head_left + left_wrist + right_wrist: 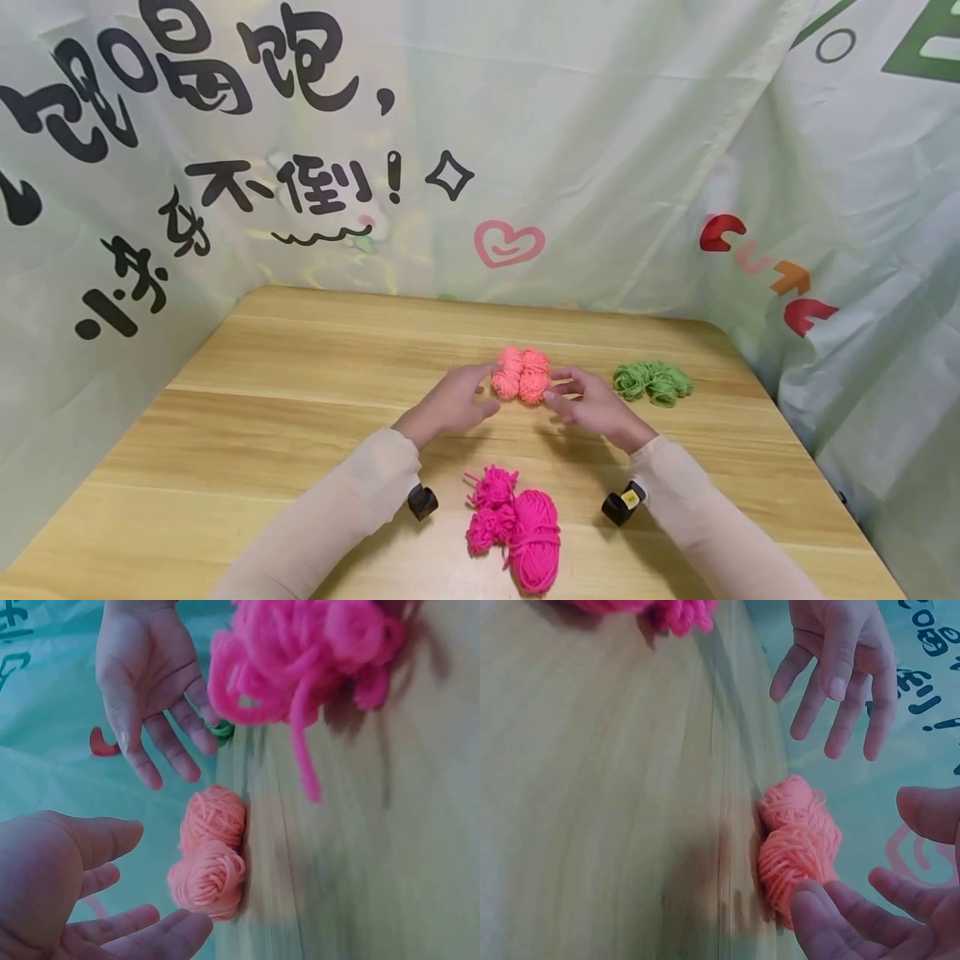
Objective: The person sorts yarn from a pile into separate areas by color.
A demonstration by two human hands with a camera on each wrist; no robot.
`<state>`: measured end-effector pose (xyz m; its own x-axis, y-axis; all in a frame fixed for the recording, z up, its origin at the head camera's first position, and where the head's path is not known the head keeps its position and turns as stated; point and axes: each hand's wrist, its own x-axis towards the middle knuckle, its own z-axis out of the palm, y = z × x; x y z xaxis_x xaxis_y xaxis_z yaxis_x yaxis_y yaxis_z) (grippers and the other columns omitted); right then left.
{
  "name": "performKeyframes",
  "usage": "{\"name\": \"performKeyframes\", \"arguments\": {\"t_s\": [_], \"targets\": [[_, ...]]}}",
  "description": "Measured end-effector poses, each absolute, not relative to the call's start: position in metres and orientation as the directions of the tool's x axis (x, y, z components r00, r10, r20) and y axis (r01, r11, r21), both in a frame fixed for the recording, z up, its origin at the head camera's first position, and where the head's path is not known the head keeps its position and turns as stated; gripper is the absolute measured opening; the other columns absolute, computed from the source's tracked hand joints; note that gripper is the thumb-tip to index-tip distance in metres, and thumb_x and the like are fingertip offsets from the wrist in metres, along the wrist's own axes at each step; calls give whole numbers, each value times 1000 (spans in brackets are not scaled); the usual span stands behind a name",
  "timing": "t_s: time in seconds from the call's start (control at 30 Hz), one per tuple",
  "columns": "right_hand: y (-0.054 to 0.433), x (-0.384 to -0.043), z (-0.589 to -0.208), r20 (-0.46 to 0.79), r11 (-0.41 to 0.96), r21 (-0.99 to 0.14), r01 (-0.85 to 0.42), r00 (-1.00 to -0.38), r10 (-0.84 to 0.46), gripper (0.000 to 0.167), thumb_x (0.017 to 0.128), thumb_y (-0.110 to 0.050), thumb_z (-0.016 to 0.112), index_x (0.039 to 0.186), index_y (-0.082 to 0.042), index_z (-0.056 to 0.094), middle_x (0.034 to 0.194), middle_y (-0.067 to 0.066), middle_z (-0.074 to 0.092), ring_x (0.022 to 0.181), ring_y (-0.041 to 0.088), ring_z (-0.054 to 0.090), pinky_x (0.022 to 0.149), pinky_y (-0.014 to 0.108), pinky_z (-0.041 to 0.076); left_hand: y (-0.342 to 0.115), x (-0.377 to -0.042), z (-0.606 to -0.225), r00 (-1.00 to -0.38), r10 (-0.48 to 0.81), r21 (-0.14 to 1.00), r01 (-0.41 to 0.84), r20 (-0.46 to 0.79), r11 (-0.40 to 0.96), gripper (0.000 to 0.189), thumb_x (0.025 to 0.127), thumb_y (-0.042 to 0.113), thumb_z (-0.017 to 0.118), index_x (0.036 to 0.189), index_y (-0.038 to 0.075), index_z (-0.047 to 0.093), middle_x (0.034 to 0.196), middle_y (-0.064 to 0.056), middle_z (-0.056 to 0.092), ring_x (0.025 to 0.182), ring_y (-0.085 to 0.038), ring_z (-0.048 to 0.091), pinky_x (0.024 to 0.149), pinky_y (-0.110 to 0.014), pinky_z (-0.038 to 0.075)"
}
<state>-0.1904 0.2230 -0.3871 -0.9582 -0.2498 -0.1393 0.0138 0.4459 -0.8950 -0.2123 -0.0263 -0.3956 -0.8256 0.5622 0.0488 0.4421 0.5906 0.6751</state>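
Flanking coral yarn (528, 375) on wooden table (315, 375), beyond magenta yarn (534, 540); green yarn (654, 382) off to right. Our left hand (455, 399) and right hand (595, 407) relaxed, grasping nothing; whether touching coral yarn, we cannot tell. We judge it light, soft, squashy, hardly slippery or fragile, though loose strands may snag. Best hold: both outer sides, gently squeezed, keeping paired bundles together.

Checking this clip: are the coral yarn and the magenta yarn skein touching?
Apart. The head view shows bare wooden tabletop between the coral yarn, farther back, and the magenta yarn skein.
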Motion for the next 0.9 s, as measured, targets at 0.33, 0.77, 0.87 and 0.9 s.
{"name": "performKeyframes", "arguments": {"t_s": [0.33, 0.77, 0.87, 0.9], "targets": [[227, -174, -392, -147, 423, -906, -21, -922, -360, 45, 95, -17, 63, 130, 7, 48, 115, 23, 57, 92, 34, 64, 80, 44, 53, -37, -190, -399, -735, 678, 652, 509, -9, 562, 44, 93, 26, 67, 132, 6, 57, 131, -5, 59, 109, -24, 62, 89, -31, 50], [231, -156, -397, -245, 440, -898, -29, -797, -553, 38, 94, -16, 63, 121, 9, 51, 99, 19, 60, 83, 30, 62, 71, 41, 55, -37, -163, -397, -662, 746, 568, 589, -70, 576, 51, 83, 33, 77, 127, 13, 60, 124, -1, 62, 106, -15, 61, 91, -28, 47], [232, -151, -398, -263, 436, -900, -22, -769, -582, 37, 94, -15, 64, 121, 8, 52, 98, 17, 60, 83, 29, 61, 70, 40, 55, -37, -157, -397, -649, 755, 561, 595, -88, 576, 57, 80, 38, 79, 128, 15, 60, 123, 0, 61, 105, -13, 59, 92, -29, 46], [232, -150, -398, -271, 433, -901, -16, -761, -590, 37, 94, -14, 64, 121, 7, 52, 97, 16, 60, 83, 29, 61, 70, 40, 55, -37, -155, -397, -644, 760, 559, 597, -93, 575, 59, 78, 40, 80, 129, 16, 60, 122, 1, 61, 104, -12, 59, 92, -29, 46]]}}
